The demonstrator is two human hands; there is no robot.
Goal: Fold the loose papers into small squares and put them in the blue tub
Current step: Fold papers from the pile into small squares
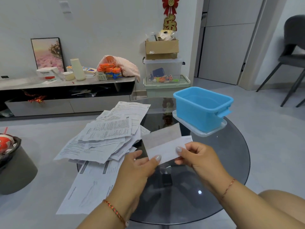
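The round glass table (pixel 231 171) carries everything, its dark top bare toward 5 o'clock. A heap of loose papers (pixel 105 138) spills over the rim at 9 o'clock, kept within reach. The blue tub (pixel 200 111) sits open at 1 o'clock on its clear lid (pixel 212 132), apparently empty, with a clear path to it. At centre, the left hand (pixel 140 166) and right hand (pixel 196 156) each pinch a half-folded paper (pixel 165 146) above the glass, likely mid-crease.
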